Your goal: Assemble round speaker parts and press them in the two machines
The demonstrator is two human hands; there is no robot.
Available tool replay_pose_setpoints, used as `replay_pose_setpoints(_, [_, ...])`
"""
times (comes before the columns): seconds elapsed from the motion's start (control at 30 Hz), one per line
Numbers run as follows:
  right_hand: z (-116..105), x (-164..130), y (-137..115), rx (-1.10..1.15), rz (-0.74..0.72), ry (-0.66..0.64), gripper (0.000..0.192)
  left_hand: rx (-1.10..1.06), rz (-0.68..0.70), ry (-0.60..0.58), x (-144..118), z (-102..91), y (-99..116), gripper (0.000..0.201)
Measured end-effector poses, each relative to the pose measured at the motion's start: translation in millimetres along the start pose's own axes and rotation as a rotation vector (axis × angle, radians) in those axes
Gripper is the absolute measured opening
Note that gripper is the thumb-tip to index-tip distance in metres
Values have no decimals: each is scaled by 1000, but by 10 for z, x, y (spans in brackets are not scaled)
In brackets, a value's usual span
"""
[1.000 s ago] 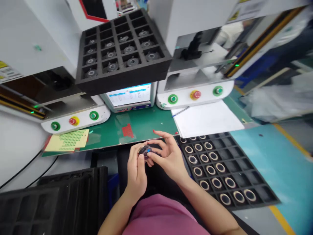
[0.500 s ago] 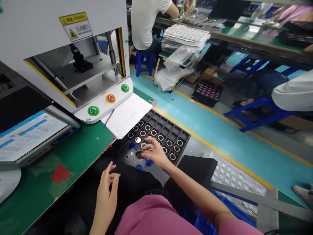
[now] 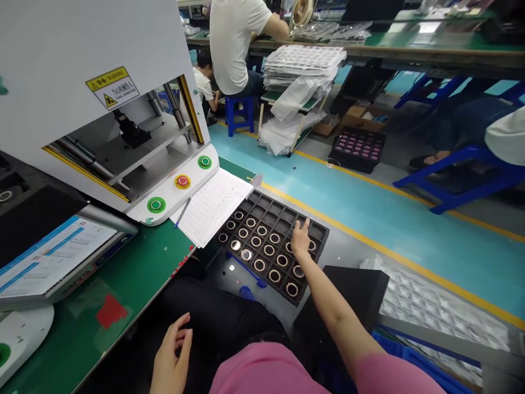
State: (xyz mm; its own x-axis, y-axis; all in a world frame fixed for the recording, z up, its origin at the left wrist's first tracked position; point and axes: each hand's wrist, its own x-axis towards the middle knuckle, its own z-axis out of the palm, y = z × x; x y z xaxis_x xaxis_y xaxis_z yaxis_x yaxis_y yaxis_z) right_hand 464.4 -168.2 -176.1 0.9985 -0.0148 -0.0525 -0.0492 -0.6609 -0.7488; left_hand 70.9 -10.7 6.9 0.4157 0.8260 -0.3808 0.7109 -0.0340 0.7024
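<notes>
Black gridded tray [image 3: 284, 226], partly filled; dark round parts [image 3: 259, 265], pale gold rims, seated singly in compartments

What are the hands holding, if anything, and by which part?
The left hand holds nothing. The right hand is over the black, rectangular tray with square compartments; its underside is hidden, so I can't tell whether it grips anything.

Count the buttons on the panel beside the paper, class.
3: a green button at the left, a red button in the middle, and a second green button at the right. None looks hidden.
</notes>
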Motion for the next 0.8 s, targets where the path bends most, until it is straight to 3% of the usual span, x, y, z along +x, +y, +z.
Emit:
replay_pose_setpoints(0.23, [227,-55,71,-4,-62,45,35,0,1,-1,-22,-43,-50,54])
replay_pose_setpoints(0.57, [-14,-103,437,62,-53,227,37,-5,8,54,-65,-102,-264,50])
replay_pose_setpoints(0.8, [155,-144,626,89,-146,68,33,51,-9,-25,-21,-178,-397,57])
